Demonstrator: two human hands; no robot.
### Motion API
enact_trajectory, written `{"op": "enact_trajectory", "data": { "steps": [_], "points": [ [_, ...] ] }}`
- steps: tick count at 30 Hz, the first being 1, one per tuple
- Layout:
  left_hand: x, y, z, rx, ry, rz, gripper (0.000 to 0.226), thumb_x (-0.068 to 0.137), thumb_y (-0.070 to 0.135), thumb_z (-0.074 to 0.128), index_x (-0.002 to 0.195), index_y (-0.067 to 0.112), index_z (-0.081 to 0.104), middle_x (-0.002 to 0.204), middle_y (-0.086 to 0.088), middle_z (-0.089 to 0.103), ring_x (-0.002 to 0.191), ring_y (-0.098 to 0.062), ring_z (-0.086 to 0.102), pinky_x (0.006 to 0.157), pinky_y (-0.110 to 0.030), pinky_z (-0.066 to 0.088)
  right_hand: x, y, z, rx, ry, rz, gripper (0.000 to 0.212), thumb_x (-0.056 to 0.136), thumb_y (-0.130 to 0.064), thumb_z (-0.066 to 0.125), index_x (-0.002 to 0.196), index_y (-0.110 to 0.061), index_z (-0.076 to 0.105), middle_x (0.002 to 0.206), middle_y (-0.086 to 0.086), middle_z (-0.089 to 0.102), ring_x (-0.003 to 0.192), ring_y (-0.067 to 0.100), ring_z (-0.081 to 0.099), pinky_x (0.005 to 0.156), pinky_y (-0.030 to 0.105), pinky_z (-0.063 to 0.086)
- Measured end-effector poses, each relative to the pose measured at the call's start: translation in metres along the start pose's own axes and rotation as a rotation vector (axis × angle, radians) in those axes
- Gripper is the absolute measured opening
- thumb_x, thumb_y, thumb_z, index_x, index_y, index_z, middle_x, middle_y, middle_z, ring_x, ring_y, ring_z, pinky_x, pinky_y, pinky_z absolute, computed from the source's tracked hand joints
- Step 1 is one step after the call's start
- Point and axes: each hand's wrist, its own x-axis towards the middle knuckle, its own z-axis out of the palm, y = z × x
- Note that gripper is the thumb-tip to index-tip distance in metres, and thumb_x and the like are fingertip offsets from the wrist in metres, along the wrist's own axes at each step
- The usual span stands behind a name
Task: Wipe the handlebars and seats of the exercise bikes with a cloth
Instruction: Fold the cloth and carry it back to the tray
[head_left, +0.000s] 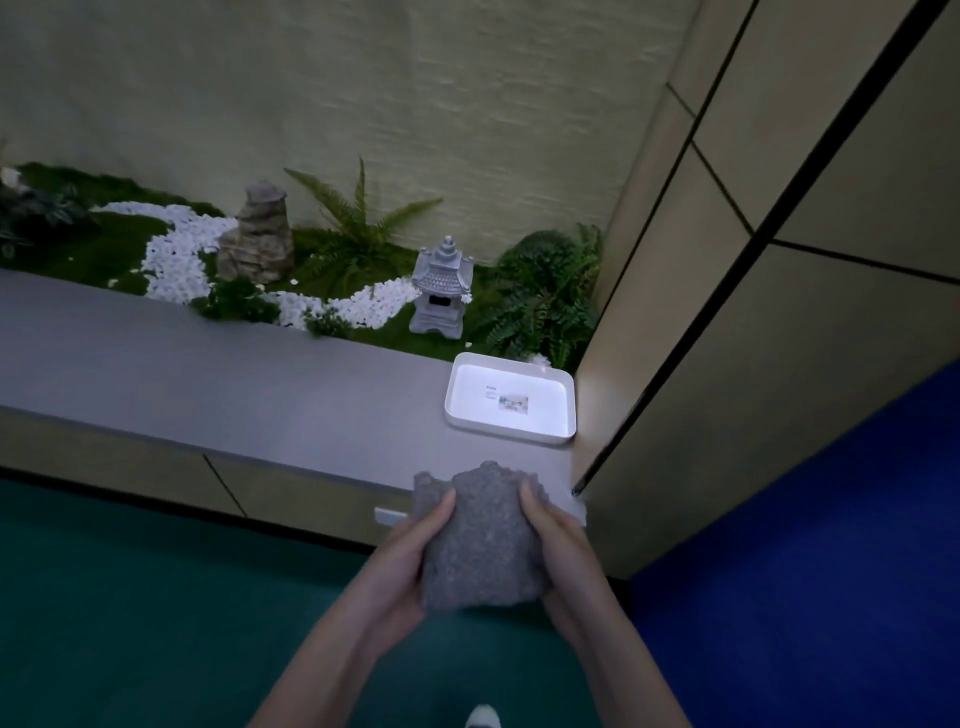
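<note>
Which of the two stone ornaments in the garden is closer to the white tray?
The grey pagoda lantern, just behind the white tray. The other, a layered rock, stands farther left by the white pebbles.

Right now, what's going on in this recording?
A person stands at a grey ledge and holds a grey cloth in both hands: the left hand grips its left side and the right hand its right side. The cloth is bunched and held just in front of the ledge's edge. A white tray sits on the ledge beyond it, and a stone lantern stands in the planter behind. No exercise bike is in view, so no wiping is under way.
</note>
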Motion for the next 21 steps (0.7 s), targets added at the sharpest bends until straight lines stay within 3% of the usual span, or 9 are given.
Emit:
{"op": "enact_trajectory", "data": {
  "steps": [4,6,8,12,15,18,21],
  "points": [
    [0.045,0.011,0.004,0.159,0.232,0.124,0.034,0.090,0.035,0.059,0.108,0.009,0.070,0.107,-0.012,0.071,0.099,-0.028,0.068,0.069,-0.032,0.057,0.044,-0.004,0.004,-0.116,0.176,-0.187,0.026,0.092,-0.040,0.054,0.103,-0.020,0.068,0.100,0.000,0.072,0.094,0.014,0.069,0.078,0.033,0.058],
    [0.070,0.015,0.008,0.261,0.366,0.217,0.027,0.090,0.032,0.059,0.098,0.009,0.070,0.093,-0.006,0.074,0.086,-0.023,0.071,0.062,-0.029,0.056,0.068,-0.008,0.003,-0.194,0.243,-0.258,0.018,0.096,-0.035,0.052,0.095,-0.022,0.064,0.095,-0.001,0.070,0.088,0.006,0.067,0.074,0.025,0.057],
    [0.097,0.021,0.011,0.357,0.456,0.307,0.021,0.091,0.026,0.058,0.084,0.008,0.067,0.080,-0.002,0.074,0.076,-0.016,0.070,0.057,-0.024,0.053,0.094,-0.013,-0.002,-0.298,0.291,-0.345,0.014,0.098,-0.029,0.049,0.090,-0.020,0.058,0.087,-0.003,0.066,0.076,-0.008,0.061,0.064,0.009,0.047],
    [0.157,0.034,0.015,0.557,0.501,0.431,0.022,0.095,0.019,0.054,0.073,0.016,0.061,0.065,0.011,0.067,0.061,0.004,0.060,0.052,-0.011,0.043,0.149,-0.029,-0.017,-0.405,0.315,-0.405,0.008,0.100,-0.025,0.043,0.102,-0.026,0.051,0.088,-0.010,0.061,0.077,-0.011,0.057,0.062,0.009,0.042],
    [0.202,0.043,0.017,0.665,0.531,0.444,0.020,0.096,0.019,0.052,0.076,0.020,0.058,0.066,0.011,0.062,0.060,0.008,0.056,0.051,-0.007,0.040,0.191,-0.042,-0.031,-0.447,0.343,-0.416,0.007,0.099,-0.028,0.045,0.105,-0.028,0.049,0.090,-0.013,0.061,0.081,-0.008,0.058,0.069,0.019,0.046],
    [0.246,0.053,0.011,0.707,0.554,0.420,0.013,0.096,0.021,0.052,0.086,0.025,0.060,0.078,0.012,0.065,0.070,0.009,0.060,0.054,-0.006,0.042,0.232,-0.053,-0.048,-0.475,0.357,-0.378,0.011,0.098,-0.026,0.049,0.088,-0.023,0.047,0.085,-0.005,0.059,0.080,0.003,0.058,0.067,0.021,0.046],
    [0.286,0.067,0.002,0.715,0.540,0.318,0.013,0.095,0.022,0.052,0.093,0.032,0.061,0.085,0.005,0.067,0.074,0.000,0.064,0.059,-0.015,0.049,0.278,-0.058,-0.062,-0.441,0.395,-0.329,0.009,0.098,-0.023,0.050,0.090,-0.018,0.050,0.087,-0.002,0.060,0.083,0.013,0.058,0.069,0.022,0.046]
  ]
}}
